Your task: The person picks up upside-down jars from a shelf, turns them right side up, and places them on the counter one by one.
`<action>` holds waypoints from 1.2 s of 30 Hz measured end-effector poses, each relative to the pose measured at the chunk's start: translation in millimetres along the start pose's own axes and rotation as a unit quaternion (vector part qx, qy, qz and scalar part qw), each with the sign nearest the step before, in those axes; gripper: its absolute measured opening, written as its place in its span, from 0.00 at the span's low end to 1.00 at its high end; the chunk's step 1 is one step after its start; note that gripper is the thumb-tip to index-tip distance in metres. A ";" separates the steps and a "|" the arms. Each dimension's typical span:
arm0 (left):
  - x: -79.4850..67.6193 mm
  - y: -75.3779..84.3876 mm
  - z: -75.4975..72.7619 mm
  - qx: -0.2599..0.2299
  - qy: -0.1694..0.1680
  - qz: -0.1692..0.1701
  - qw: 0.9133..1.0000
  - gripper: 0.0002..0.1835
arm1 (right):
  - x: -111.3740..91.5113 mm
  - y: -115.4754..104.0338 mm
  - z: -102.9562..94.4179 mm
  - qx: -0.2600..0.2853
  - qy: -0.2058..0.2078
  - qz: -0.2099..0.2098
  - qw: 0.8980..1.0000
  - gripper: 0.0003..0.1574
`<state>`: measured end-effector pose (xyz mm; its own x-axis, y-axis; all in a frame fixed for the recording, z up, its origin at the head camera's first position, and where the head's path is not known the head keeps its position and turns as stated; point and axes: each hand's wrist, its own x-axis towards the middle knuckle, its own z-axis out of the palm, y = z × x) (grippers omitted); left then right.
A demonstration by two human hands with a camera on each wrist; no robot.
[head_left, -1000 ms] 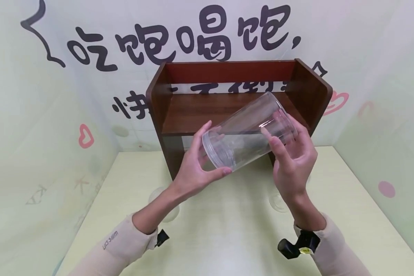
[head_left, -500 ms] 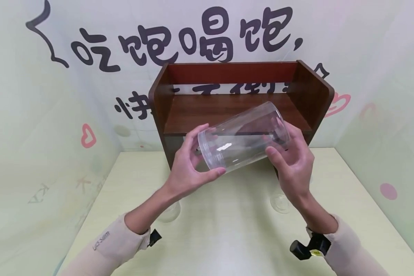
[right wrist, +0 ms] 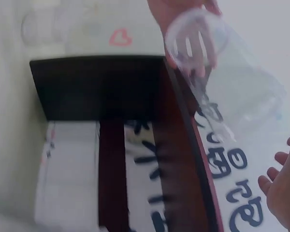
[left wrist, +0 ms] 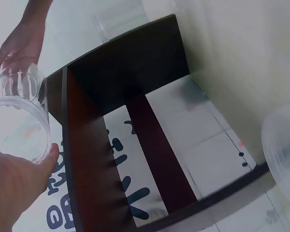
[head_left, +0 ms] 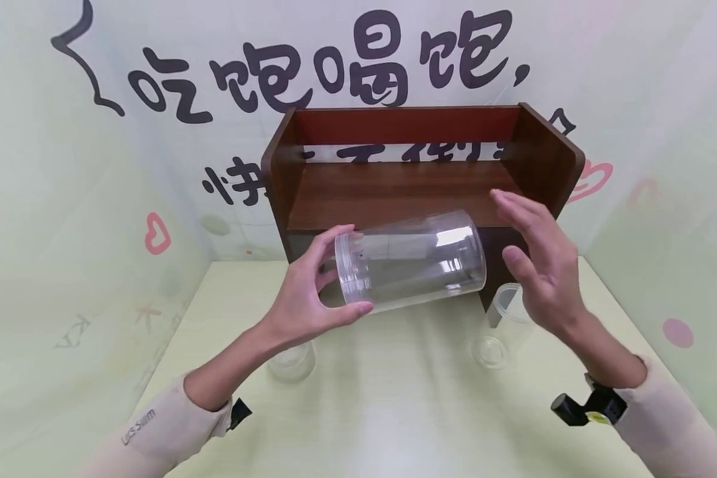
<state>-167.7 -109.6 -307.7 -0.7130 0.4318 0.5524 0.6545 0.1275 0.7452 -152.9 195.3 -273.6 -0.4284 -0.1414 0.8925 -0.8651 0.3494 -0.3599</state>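
A clear plastic jar (head_left: 412,262) lies almost sideways in the air before the shelf, its ridged mouth rim toward the left. My left hand (head_left: 301,292) grips that rim end, thumb below and fingers above. In the left wrist view the jar (left wrist: 26,92) shows its round open mouth beside the left thumb. My right hand (head_left: 544,265) is held apart from the jar's closed end, fingers spread and nothing in them. The right wrist view shows the right hand's fingers (right wrist: 275,174) at the right edge, away from the jar (right wrist: 232,82).
A brown wooden shelf (head_left: 394,192) stands on the pale table (head_left: 388,405) against a printed wall. Another clear jar (head_left: 509,312) stands at its right, with a clear round piece (head_left: 490,352) near it. A clear round container (head_left: 293,362) is partly behind the left forearm.
My right hand has let go of the jar and moved right, its fingers straightening. The jar, still in my left hand, has tipped closer to level and come down slightly.
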 end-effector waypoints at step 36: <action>-6.5 -31.1 8.4 0.355 -0.215 -0.013 0.910 0.57 | 65.1 96.0 -87.4 -0.339 -0.174 0.077 0.921 0.43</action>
<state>-181.3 -108.8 -337.6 -0.6661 0.7107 0.2263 0.7452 0.6212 0.2423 -241.0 300.6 -226.2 -0.6920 -0.2884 0.6618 -0.4751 0.8721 -0.1168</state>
